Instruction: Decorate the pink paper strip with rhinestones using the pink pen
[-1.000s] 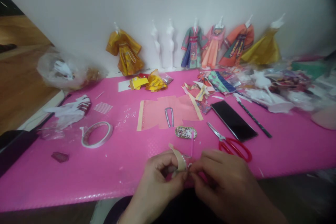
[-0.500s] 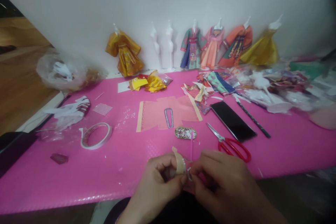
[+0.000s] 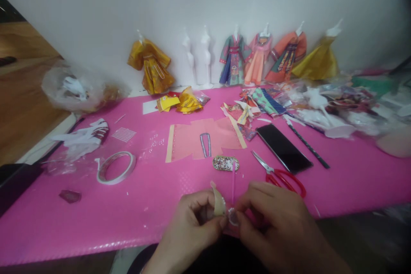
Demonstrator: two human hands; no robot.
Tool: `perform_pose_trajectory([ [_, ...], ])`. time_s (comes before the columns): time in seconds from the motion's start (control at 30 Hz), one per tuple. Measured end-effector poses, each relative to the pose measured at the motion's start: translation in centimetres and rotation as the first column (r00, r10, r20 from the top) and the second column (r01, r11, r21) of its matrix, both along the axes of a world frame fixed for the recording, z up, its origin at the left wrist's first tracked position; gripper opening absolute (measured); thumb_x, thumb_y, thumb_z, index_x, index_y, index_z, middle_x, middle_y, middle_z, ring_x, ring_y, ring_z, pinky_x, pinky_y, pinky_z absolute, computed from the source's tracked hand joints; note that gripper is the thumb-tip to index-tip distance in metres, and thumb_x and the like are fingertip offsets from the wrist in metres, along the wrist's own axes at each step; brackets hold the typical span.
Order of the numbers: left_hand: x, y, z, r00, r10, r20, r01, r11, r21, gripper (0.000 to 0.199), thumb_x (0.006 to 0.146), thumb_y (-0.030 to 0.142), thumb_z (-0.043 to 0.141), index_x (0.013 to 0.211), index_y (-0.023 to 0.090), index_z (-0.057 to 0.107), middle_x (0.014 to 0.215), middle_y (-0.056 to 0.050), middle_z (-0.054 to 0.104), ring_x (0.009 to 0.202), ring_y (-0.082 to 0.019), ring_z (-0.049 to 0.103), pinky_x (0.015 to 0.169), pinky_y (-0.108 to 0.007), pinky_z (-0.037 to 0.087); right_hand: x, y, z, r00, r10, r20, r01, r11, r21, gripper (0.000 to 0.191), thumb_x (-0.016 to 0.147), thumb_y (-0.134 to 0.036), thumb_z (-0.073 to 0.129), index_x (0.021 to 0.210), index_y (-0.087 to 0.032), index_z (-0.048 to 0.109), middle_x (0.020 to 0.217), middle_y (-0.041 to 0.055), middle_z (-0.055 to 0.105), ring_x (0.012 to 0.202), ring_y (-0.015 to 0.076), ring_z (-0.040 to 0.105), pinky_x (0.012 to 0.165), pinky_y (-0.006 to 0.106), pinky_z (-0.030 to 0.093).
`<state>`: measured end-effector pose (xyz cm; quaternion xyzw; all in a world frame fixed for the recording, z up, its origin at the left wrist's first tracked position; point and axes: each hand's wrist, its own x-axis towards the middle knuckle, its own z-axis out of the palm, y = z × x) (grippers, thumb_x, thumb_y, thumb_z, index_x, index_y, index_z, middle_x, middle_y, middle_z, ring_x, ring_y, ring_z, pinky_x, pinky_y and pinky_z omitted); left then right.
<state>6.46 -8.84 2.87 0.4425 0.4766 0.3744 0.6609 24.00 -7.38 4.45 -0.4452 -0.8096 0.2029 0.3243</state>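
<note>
Both hands meet at the near edge of the pink table mat (image 3: 80,222). My left hand (image 3: 192,222) pinches a curved beige paper strip (image 3: 218,200) that stands up between thumb and forefinger. My right hand (image 3: 272,218) pinches a tiny pale, sparkly piece (image 3: 232,216) right against the strip's lower end. A thin pink stick (image 3: 233,182) lies just beyond the fingers, with a small oval dish of beads (image 3: 225,163) at its far end. Beyond that lies a flat peach paper garment (image 3: 205,139).
Red-handled scissors (image 3: 282,175), a black phone (image 3: 283,147) and a black pencil (image 3: 306,145) lie to the right. A tape roll (image 3: 116,167) sits left. Paper-dressed mannequins (image 3: 257,55) and bare white ones (image 3: 197,55) line the wall. Plastic bags and paper scraps crowd the right side.
The hands have stayed together at the mat's edge, shifting slightly. The small sparkly piece now shows more plainly between my right fingertips beside the strip.
</note>
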Motion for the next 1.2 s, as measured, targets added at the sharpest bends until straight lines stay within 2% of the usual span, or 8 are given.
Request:
perform_pose_trajectory([
  [0.23, -0.2, -0.1, -0.5, 0.990, 0.051, 0.131, -0.042, 0.997, -0.067, 0.021, 0.068, 0.027, 0.077, 0.062, 0.015, 0.060, 0.061, 0.002, 0.057, 0.059, -0.013, 0.056, 0.059, -0.024, 0.044, 0.9, 0.6, 0.4, 0.997, -0.064, -0.044, 0.062, 0.997, -0.052, 0.014, 0.078, -0.020, 0.059, 0.063, -0.021, 0.058, 0.055, -0.0054, 0.052, 0.049, 0.0102, 0.047, 0.048, 0.023, 0.031],
  [0.33, -0.6, -0.3, -1.6, 0.982, 0.079, 0.170, -0.068, 0.995, -0.067, 0.018, 0.072, 0.028, 0.077, 0.068, 0.015, 0.066, 0.062, 0.001, 0.062, 0.062, -0.015, 0.061, 0.060, -0.024, 0.047, 1.7, 1.2, 0.9, 0.995, -0.070, -0.065, 0.059, 0.986, -0.155, 0.015, 0.078, -0.015, 0.054, 0.065, -0.022, 0.057, 0.056, -0.0054, 0.054, 0.050, 0.0104, 0.049, 0.046, 0.022, 0.034],
  [0.43, -1.1, -0.3, -2.4, 0.975, 0.119, 0.187, -0.114, 0.993, -0.038, 0.015, 0.073, 0.027, 0.078, 0.070, 0.016, 0.069, 0.064, 0.001, 0.065, 0.062, -0.014, 0.062, 0.059, -0.023, 0.047, 2.3, 1.7, 1.0, 0.989, -0.129, -0.072, 0.107, 0.963, -0.249, 0.017, 0.081, -0.020, 0.052, 0.065, -0.023, 0.057, 0.061, -0.0034, 0.058, 0.056, 0.0132, 0.053, 0.049, 0.024, 0.037],
  [0.57, -1.6, -0.1, -2.2, 0.966, 0.162, 0.199, -0.162, 0.987, -0.019, 0.013, 0.071, 0.027, 0.080, 0.069, 0.017, 0.070, 0.066, 0.001, 0.067, 0.059, -0.012, 0.061, 0.057, -0.022, 0.046, 3.0, 2.3, 0.5, 0.980, -0.185, -0.073, 0.153, 0.935, -0.321, 0.016, 0.083, -0.026, 0.051, 0.069, -0.023, 0.059, 0.066, -0.0009, 0.060, 0.060, 0.0153, 0.053, 0.049, 0.025, 0.037],
  [0.77, -1.8, 0.1, -1.4, 0.959, 0.255, 0.121, -0.251, 0.967, -0.049, 0.018, 0.069, 0.032, 0.081, 0.070, 0.015, 0.074, 0.064, -0.002, 0.071, 0.058, -0.013, 0.062, 0.059, -0.022, 0.047, 4.1, 3.2, -0.5, 0.986, -0.067, 0.154, 0.117, 0.934, -0.337, 0.013, 0.077, -0.017, 0.053, 0.067, -0.021, 0.060, 0.055, -0.0038, 0.054, 0.052, 0.0131, 0.050, 0.050, 0.025, 0.034],
  [0.93, -1.7, 0.3, -2.3, 0.919, 0.297, 0.259, -0.275, 0.954, -0.119, 0.015, 0.068, 0.030, 0.083, 0.071, 0.018, 0.074, 0.068, -0.002, 0.073, 0.062, -0.014, 0.064, 0.062, -0.024, 0.049, 4.1, 3.3, -1.6, 0.937, 0.066, 0.344, 0.065, 0.933, -0.355, 0.015, 0.071, -0.010, 0.053, 0.067, -0.021, 0.062, 0.061, -0.0024, 0.062, 0.057, 0.0146, 0.055, 0.053, 0.026, 0.034],
  [1.07, -1.6, 0.4, -3.0, 0.894, 0.314, 0.320, -0.280, 0.948, -0.148, 0.011, 0.072, 0.027, 0.081, 0.077, 0.019, 0.075, 0.069, -0.003, 0.074, 0.062, -0.015, 0.065, 0.061, -0.026, 0.050, 3.9, 3.1, -2.1, 0.933, 0.081, 0.351, 0.050, 0.935, -0.350, 0.019, 0.065, -0.004, 0.051, 0.068, -0.020, 0.060, 0.063, -0.0030, 0.063, 0.059, 0.0141, 0.055, 0.054, 0.025, 0.034],
  [1.2, -1.4, 0.3, -2.7, 0.899, 0.330, 0.288, -0.314, 0.944, -0.103, 0.013, 0.070, 0.029, 0.081, 0.071, 0.018, 0.074, 0.069, -0.003, 0.073, 0.061, -0.015, 0.064, 0.060, -0.025, 0.050, 3.6, 3.0, -1.9, 0.970, 0.088, 0.227, 0.005, 0.924, -0.381, 0.027, 0.068, 0.001, 0.050, 0.076, -0.021, 0.065, 0.075, -0.0028, 0.068, 0.071, 0.0151, 0.060, 0.064, 0.026, 0.040],
])
